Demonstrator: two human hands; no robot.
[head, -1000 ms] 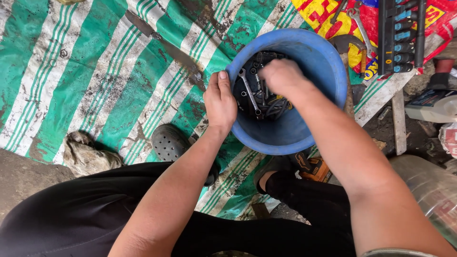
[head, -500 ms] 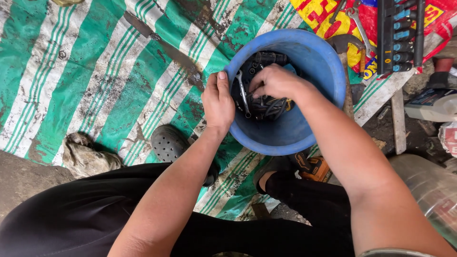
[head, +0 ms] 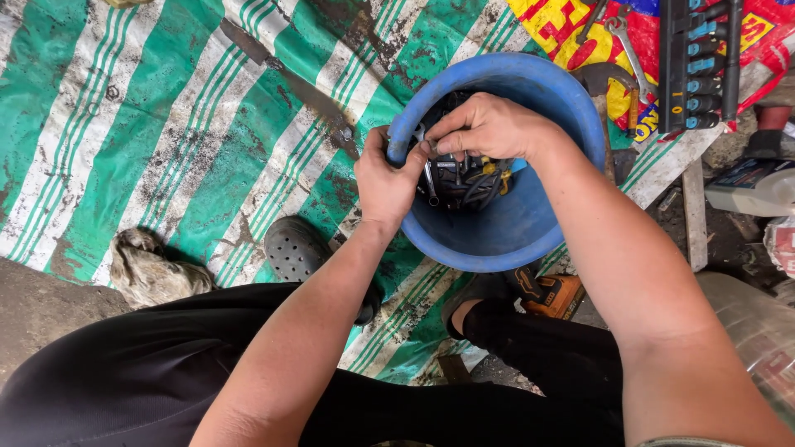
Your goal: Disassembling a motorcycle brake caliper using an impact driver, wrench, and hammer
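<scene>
Your left hand (head: 385, 178) gripped the rim of the blue bucket (head: 505, 240) on the striped tarp (head: 166, 124), near its right edge. Your right hand (head: 489, 124) pinched a wrench (head: 428, 178) above the tangled tools (head: 468, 178); most remained inside, unsorted.

A grimy green-and-white striped woven tarpaulin (head: 166, 124) covers the dirt ground (head: 33, 314), bearing a round blue plastic bucket (head: 571, 108), a dark perforated rubber clog (head: 294, 248) and, at its edge, a crumpled dirty rag (head: 153, 269)
</scene>
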